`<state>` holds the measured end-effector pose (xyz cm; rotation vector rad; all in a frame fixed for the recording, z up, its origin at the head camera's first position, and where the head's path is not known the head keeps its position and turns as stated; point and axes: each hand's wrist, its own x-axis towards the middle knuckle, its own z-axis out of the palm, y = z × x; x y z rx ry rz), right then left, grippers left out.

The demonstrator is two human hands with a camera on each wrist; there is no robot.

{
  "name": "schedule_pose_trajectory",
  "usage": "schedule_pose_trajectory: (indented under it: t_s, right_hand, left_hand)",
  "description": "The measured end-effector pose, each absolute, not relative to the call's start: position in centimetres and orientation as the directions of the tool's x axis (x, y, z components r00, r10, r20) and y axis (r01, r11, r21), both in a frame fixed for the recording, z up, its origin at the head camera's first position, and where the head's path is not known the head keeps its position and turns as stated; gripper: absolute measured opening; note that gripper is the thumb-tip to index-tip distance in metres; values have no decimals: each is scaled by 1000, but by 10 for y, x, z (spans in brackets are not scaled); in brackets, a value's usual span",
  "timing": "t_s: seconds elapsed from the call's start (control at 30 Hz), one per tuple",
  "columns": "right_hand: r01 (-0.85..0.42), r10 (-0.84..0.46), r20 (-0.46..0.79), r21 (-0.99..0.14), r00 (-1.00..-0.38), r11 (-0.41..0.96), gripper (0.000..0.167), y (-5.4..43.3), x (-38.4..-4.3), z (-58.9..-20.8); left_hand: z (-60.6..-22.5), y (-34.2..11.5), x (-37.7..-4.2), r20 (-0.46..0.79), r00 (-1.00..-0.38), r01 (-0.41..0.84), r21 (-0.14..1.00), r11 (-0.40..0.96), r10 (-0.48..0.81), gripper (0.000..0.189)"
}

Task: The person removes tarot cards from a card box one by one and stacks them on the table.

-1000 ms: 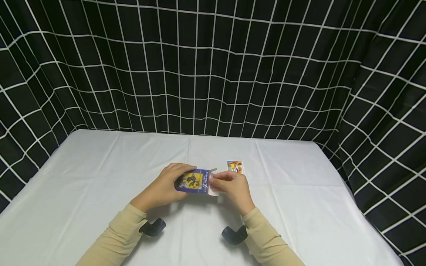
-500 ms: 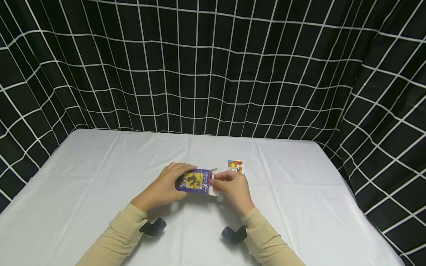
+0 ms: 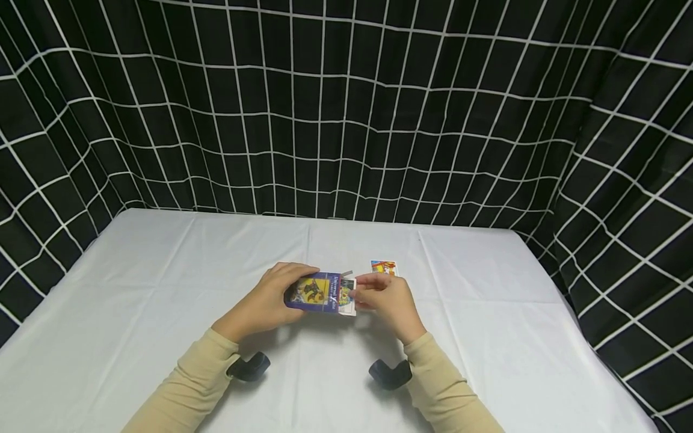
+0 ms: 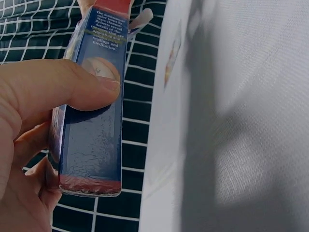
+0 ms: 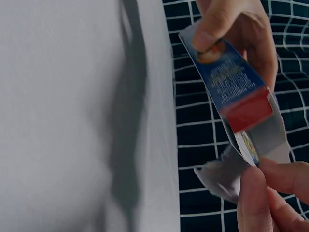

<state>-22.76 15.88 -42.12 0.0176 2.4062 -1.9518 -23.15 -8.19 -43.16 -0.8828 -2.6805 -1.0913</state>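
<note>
My left hand [image 3: 267, 304] grips a blue tarot card box [image 3: 313, 292] above the table, thumb across its narrow side in the left wrist view. The box's open end faces right, its white flaps [image 5: 219, 176] folded out. From that end a colourful card [image 3: 346, 294] sticks partway out, and my right hand [image 3: 392, 302] pinches its edge between thumb and fingers. The right wrist view shows a thin strip of the card [image 5: 247, 146] inside the box mouth. Behind the right hand, a loose picture card [image 3: 384, 267] lies on the table, its near part hidden.
A creased white cloth covers the table [image 3: 178, 258]. Black curtains [image 3: 346, 108] with white grid lines stand behind it and at the sides. Dark curved devices [image 3: 249, 367] project from both wrists, just above the cloth.
My right hand has moved slightly right, drawing the card partway out of the box mouth; its coloured face now shows. The left hand and the box stay nearly still.
</note>
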Motion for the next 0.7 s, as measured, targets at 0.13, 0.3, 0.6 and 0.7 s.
schedule_pose_trajectory:
  t_s: [0.13,0.3,0.6,0.7]
  right_hand:
    - [23,-46,-34,-974,-998,227,33,163,-228,-420]
    - [8,-69,-26,-969,-997,249,36,167,-230,-420]
    - [-1,-53,-12,-971,-998,241,28,167,-232,-423]
    - [-12,-45,1,-970,-999,244,25,168,-232,-423]
  left_hand:
    - [-432,-82,-232,306,-826,553,602,576,472,72]
    - [-432,-82,-233,303,-829,549,600,581,470,73]
    - [-433,-81,-233,298,-825,555,595,582,481,72]
    - [-433,-81,-232,295,-823,556,592,584,485,73]
